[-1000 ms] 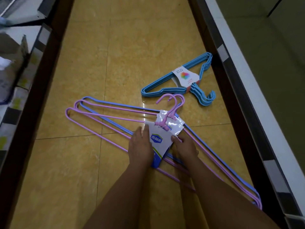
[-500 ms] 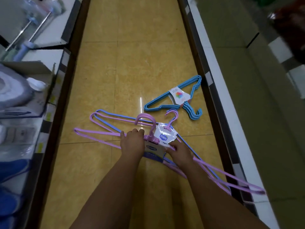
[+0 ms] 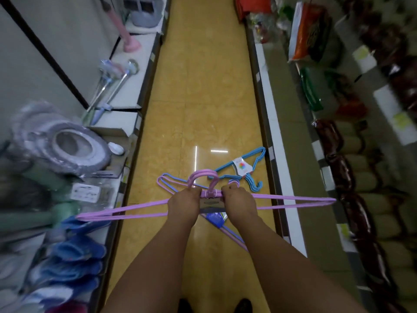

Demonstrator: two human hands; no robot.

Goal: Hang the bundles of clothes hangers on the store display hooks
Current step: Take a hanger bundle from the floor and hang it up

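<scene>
A bundle of pink hangers is lifted level above the aisle floor, its hooks pointing up and away from me. My left hand and my right hand both grip it at the neck, either side of its label. Below it on the floor lies another pink and blue hanger bundle with a blue label. A smaller bundle of blue hangers with a white label lies farther off to the right. No display hooks are in view.
Narrow aisle with a yellow tiled floor. Left shelf holds blue slippers, a wrapped toilet seat and long-handled brushes. Right shelf carries packaged goods. My shoes show at the bottom edge.
Both hands raised the pink hanger bundle off the floor and turned it level. The view tilted up, showing more of the aisle and shelves.
</scene>
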